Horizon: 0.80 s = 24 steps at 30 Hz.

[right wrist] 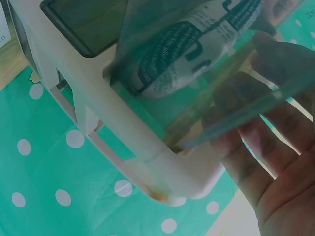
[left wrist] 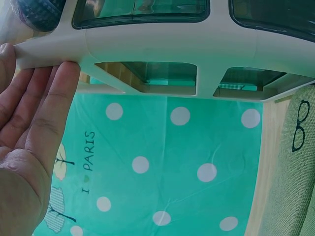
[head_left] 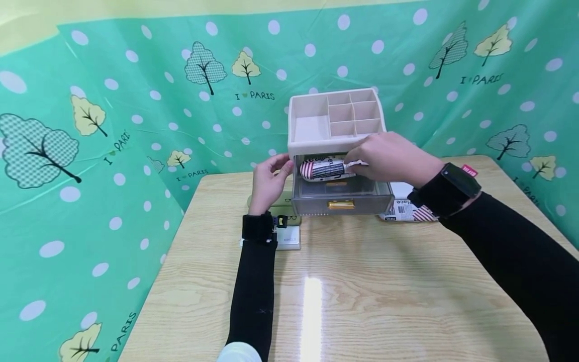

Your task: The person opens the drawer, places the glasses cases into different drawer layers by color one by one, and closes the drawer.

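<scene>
As the head view shows, right hand (head_left: 391,156) pinches the striped pouch (head_left: 316,172) at its three o'clock end, in the open drawer (head_left: 312,206) of the organizer (head_left: 312,147); left hand (head_left: 267,181) touches the organizer's nine o'clock side, thumb apart | left wrist: straight fingers against organizer, ten o'clock; green case (left wrist: 290,182), four | right wrist: pouch, one o'clock, behind drawer wall

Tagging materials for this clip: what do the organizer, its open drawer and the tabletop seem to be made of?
Organizer: likely plastic, smooth and white, with rounded, moulded-looking edges.
Drawer: probably plastic, glossy and grey-tinted; clear, since print on the case shows through it.
Tabletop: pale wood grain, glossy, with a bright reflection; solid wood or laminate, I cannot tell.
</scene>
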Tool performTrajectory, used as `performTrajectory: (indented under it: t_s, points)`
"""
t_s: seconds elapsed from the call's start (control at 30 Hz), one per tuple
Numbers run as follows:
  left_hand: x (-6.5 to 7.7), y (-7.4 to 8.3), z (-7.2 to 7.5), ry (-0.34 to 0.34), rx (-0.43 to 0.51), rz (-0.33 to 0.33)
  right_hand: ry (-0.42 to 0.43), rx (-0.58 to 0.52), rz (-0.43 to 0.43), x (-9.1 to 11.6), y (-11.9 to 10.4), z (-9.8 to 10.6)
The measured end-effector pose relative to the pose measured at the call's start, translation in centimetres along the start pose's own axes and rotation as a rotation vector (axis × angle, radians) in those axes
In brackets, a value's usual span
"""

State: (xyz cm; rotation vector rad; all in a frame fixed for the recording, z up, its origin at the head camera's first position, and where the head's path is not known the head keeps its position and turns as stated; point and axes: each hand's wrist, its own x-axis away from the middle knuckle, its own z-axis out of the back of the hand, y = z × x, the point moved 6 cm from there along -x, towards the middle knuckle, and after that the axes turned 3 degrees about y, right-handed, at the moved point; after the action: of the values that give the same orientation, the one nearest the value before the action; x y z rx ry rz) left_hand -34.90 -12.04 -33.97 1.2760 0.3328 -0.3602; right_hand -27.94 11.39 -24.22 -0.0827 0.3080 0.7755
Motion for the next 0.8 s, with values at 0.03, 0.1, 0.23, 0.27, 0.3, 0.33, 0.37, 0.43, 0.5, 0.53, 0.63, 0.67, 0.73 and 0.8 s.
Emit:
performTrajectory:
  t_s: [0.03, 0.1, 0.23, 0.27, 0.3, 0.33, 0.37, 0.43, 0.5, 0.53, 0.63, 0.67, 0.73, 0.8]
  points:
    - [0.0, 0.0, 0.0, -0.001, 0.007, -0.002, 0.011, -0.002, 0.003, 0.1, 0.0, 0.2]
    - [0.0, 0.0, 0.0, -0.004, 0.016, -0.007, 0.034, -0.003, 0.01, 0.4, -0.1, 0.7]
    - [0.0, -0.1, 0.0, -0.003, 0.004, -0.023, 0.084, 0.001, 0.024, 1.0, 0.0, 1.7]
    - [0.0, -0.1, 0.0, -0.002, 0.0, -0.023, 0.102, 0.001, 0.032, 1.2, 0.1, 2.0]
    - [0.0, -0.1, 0.0, -0.001, -0.003, -0.023, 0.123, 0.001, 0.039, 1.4, 0.1, 2.2]
    - [0.0, -0.1, 0.0, 0.001, -0.01, -0.023, 0.148, 0.0, 0.049, 1.6, 0.2, 2.4]
    - [0.0, 0.0, 0.0, 0.002, -0.012, -0.021, 0.175, 0.002, 0.057, 1.8, 0.3, 2.7]
    - [0.0, 0.0, 0.1, 0.003, -0.014, -0.017, 0.234, -0.001, 0.073, 2.2, 0.5, 3.2]
    - [0.0, -0.1, 0.1, 0.003, -0.017, -0.015, 0.279, 0.003, 0.074, 2.6, 0.8, 3.6]
    - [0.0, -0.1, 0.1, 0.003, -0.017, -0.013, 0.295, 0.008, 0.068, 2.8, 1.0, 3.9]
    - [-0.1, -0.1, 0.1, 0.002, -0.012, -0.01, 0.312, 0.025, 0.02, 3.5, 1.9, 4.6]
    - [-0.1, -0.2, 0.1, 0.003, -0.012, -0.007, 0.308, 0.029, -0.005, 3.8, 2.2, 4.8]
    - [-0.1, -0.2, 0.1, 0.004, -0.009, -0.009, 0.303, 0.029, -0.05, 4.4, 2.9, 5.2]
    - [-0.1, -0.2, 0.0, 0.005, -0.005, -0.015, 0.295, 0.018, -0.088, 5.0, 3.5, 5.6]
